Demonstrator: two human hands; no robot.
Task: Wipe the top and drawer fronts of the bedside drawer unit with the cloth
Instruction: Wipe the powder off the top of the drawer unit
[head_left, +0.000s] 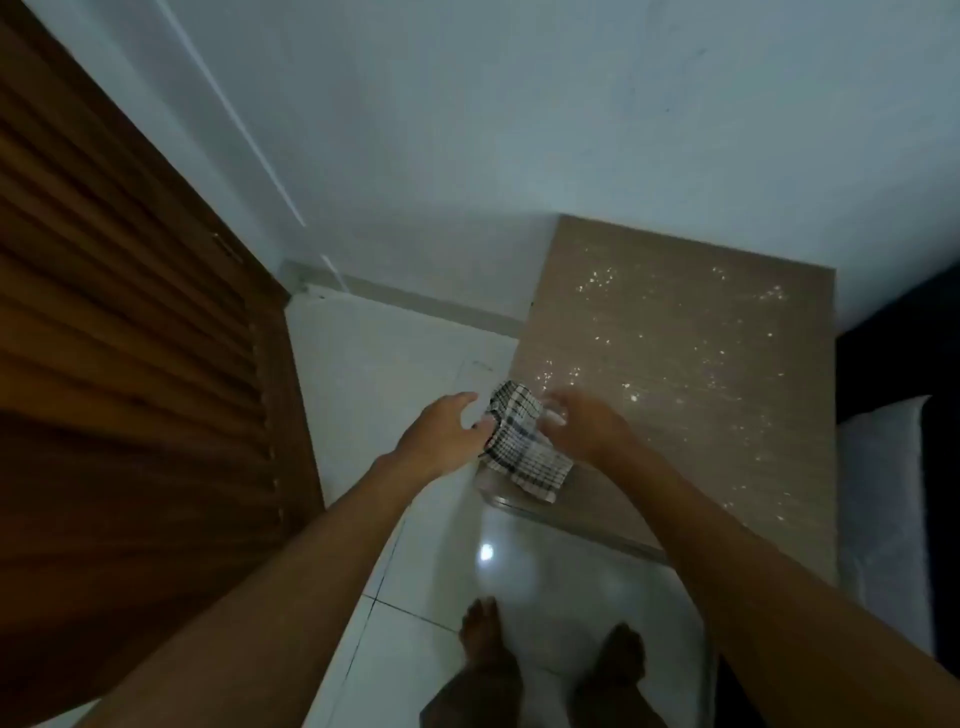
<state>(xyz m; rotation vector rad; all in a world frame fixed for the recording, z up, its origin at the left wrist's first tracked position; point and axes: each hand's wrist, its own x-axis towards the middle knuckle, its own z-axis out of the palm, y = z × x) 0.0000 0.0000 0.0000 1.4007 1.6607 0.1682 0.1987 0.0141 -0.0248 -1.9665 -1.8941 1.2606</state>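
The bedside drawer unit (691, 332) stands against the wall at centre right; I see its beige top from above, speckled with bright glints. Its drawer fronts are hidden from this angle. A white cloth with a dark check pattern (524, 447) hangs bunched over the unit's near left corner. My left hand (441, 431) touches the cloth's left edge with fingers spread. My right hand (582, 421) grips the cloth's right side over the top surface; motion blur hides its fingertips.
A brown louvred wooden door (130, 322) fills the left side. A dark bed with white bedding (883, 499) borders the unit on the right. White floor tiles (395, 374) lie between door and unit, and my bare feet (550, 660) stand on them.
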